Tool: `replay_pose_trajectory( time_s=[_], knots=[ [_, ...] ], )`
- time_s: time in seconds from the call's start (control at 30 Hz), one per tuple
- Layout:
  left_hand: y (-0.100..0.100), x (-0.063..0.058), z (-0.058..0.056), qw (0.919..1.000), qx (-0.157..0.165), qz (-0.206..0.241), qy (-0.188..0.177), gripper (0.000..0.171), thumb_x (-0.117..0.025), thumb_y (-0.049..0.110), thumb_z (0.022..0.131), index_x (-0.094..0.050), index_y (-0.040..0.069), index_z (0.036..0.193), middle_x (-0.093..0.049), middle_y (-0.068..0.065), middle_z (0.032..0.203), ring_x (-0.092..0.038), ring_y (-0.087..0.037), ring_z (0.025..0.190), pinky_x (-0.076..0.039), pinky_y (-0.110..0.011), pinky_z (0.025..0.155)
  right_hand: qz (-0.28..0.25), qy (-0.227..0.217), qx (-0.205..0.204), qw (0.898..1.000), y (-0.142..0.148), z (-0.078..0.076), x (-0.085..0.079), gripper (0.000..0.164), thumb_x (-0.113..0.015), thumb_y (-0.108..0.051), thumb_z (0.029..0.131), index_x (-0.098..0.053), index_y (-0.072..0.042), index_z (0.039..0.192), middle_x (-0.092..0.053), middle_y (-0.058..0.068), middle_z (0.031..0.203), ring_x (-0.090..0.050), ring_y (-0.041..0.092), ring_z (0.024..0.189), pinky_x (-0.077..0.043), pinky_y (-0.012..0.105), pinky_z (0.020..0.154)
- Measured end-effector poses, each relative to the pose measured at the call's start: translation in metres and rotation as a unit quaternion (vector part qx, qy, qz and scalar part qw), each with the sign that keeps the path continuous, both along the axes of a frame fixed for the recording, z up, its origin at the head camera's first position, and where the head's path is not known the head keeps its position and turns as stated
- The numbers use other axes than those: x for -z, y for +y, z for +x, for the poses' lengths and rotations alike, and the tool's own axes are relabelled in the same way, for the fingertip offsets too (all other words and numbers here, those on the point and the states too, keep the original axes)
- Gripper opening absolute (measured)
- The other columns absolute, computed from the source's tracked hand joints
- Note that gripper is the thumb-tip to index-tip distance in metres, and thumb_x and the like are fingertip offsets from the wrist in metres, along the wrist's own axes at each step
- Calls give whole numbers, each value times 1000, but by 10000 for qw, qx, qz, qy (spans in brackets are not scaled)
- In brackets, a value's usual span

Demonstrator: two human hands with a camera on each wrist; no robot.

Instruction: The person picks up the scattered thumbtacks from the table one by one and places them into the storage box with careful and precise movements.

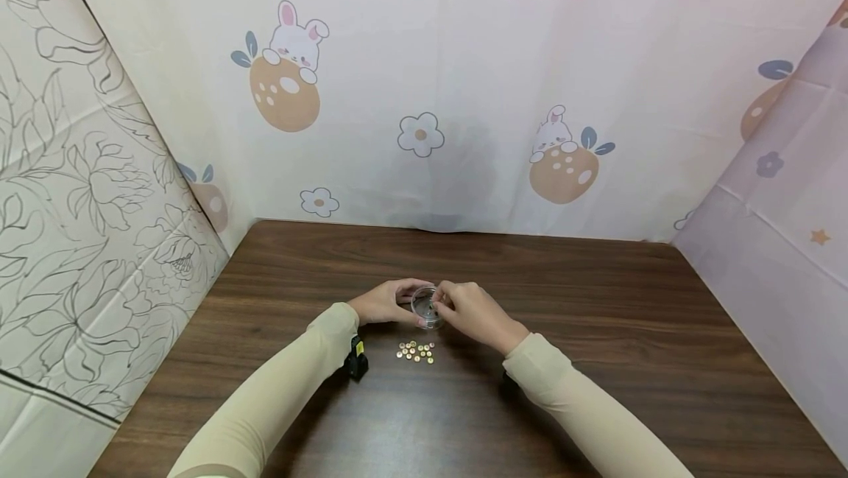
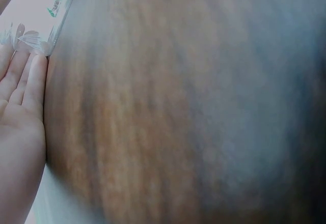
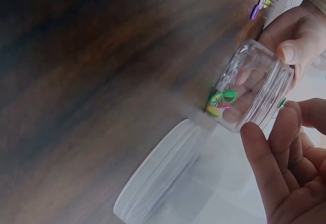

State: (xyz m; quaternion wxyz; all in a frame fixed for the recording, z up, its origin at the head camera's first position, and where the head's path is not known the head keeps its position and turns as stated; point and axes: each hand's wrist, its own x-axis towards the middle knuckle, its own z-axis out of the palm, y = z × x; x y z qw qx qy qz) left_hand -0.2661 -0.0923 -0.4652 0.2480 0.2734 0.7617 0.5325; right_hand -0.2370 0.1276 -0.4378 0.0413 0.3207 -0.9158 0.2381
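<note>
A clear round jar [image 1: 430, 324] stands on the table, gripped by my left hand [image 1: 383, 304] between thumb and fingers. Several coloured thumbtacks [image 3: 229, 96], green, yellow and pink, lie at the jar's bottom in the right wrist view. My right hand [image 1: 478, 314] is at the jar's mouth, thumb and forefinger pinching a green thumbtack [image 3: 283, 103] right at the rim. In the left wrist view, the fingers [image 2: 34, 81] of my left hand lie against the jar's side.
Several loose thumbtacks [image 1: 416, 351] lie on the table just nearer than the jar, points up. A translucent round lid [image 3: 158, 170] sits beside the jar in the right wrist view. A patterned curtain [image 1: 424, 80] hangs behind the wooden table [image 1: 596, 316].
</note>
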Motion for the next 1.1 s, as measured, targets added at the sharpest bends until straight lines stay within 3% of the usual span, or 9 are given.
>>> replay_pose_trajectory(
  time_s=[0.6, 1.1],
  knots=[
    [0, 0, 0, 10000, -56, -12, 7, 69, -76, 18, 78, -42, 22, 138, -47, -3, 137, -46, -20, 121, -41, -44, 102, 173, -9, 126, 9998, -4, -2, -4, 9, -58, -20, 91, -62, -15, 97, -62, -8, 73, -48, 0, 51, -45, 21, 46],
    [0, 1, 0, 10000, -29, -21, 37, 70, -76, 19, 79, -41, 18, 140, -48, -5, 137, -45, -20, 121, -40, -44, 103, 134, 42, -110, 9998, 2, 12, -8, 12, -58, -17, 90, -59, -16, 102, -52, -11, 63, -40, 0, 46, -40, 20, 43]
  ],
)
